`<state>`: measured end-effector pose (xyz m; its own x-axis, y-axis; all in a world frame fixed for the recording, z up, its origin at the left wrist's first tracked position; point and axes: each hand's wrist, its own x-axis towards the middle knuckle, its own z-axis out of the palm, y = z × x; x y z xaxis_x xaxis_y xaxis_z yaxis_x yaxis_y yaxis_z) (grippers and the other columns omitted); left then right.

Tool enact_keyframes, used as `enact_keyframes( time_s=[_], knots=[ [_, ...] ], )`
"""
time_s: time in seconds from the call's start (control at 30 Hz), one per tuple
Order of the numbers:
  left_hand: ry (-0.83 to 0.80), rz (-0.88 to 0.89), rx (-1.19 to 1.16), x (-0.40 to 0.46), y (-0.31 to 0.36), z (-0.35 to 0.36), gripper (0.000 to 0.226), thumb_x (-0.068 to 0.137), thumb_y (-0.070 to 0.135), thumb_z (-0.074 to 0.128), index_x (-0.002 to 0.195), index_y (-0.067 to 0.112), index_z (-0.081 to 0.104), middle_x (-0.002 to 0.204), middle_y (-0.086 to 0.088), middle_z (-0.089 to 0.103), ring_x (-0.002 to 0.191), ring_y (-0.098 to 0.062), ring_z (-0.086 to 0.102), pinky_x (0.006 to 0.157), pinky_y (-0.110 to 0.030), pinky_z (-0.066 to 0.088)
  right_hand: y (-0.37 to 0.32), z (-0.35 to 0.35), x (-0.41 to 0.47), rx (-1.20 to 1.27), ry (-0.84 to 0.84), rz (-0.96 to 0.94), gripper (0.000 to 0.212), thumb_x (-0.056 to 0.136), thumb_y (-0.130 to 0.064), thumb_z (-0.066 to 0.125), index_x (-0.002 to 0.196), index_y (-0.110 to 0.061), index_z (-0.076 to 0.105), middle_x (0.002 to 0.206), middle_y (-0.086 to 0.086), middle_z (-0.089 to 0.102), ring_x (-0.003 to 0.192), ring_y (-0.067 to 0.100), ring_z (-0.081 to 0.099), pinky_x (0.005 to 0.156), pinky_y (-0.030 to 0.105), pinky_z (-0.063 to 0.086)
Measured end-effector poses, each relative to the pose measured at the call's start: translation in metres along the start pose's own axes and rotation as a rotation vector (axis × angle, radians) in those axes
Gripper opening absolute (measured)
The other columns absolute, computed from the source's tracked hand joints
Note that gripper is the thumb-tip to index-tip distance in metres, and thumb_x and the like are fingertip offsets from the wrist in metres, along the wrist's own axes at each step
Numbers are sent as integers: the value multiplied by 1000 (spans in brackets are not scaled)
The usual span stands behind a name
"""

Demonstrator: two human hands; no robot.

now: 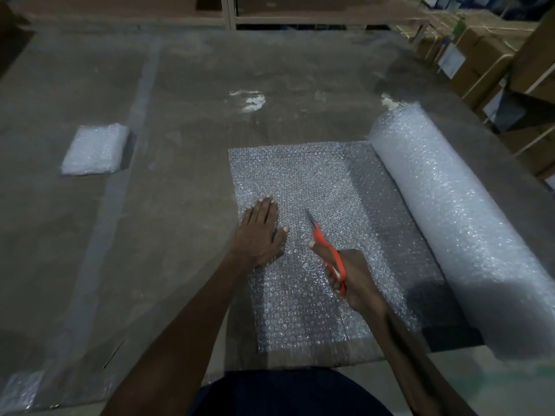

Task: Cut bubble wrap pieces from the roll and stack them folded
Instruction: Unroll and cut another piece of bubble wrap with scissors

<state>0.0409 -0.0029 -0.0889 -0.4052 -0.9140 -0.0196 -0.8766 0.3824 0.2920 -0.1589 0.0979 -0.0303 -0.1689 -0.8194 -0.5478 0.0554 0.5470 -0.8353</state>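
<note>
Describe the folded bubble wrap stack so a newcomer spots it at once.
Start at the big bubble wrap roll on the right, then cross the table past the flat sheet. The folded stack lies alone far left, small, thick and whitish, touched by neither hand.

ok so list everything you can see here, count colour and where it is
bubble wrap roll: one, clear-white, on the right, running from far to near
unrolled sheet: one, clear, flat in the middle, still joined to the roll
folded stack: one, whitish, far left on the surface
scissors: one, orange handles, grey blades, over the sheet
work surface: one, grey-brown, under everything
cardboard boxes: several, brown, top right beyond the surface
shelf frame: one, pale, top centre
left hand: one, pressing flat on the sheet
right hand: one, gripping the scissors
</note>
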Motion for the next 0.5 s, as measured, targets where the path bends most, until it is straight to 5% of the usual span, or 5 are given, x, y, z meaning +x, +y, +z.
enact_keyframes(
  time_s=[0.3, 0.5],
  knots=[
    [1, -2, -5, 0, 1, -1, 75, 100, 53, 15, 159, 6, 8, 167, -13, 3, 154, -26, -1, 124, -40, -3, 3, 2, 2, 29, 7, -12, 47, 70, -38, 90, 83, 2, 69, 59, 14, 53, 39, 16, 40, 39, 22, 31],
    [8, 0, 6, 0, 2, -2, 68, 107, 46, 25, 159, 5, 7, 167, -13, 1, 154, -26, -2, 124, -40, -3, -8, 6, 6, 21, 8, 4, 41, 75, -41, 88, 63, -8, 66, 52, 7, 55, 35, 13, 42, 37, 20, 32]
  ],
)
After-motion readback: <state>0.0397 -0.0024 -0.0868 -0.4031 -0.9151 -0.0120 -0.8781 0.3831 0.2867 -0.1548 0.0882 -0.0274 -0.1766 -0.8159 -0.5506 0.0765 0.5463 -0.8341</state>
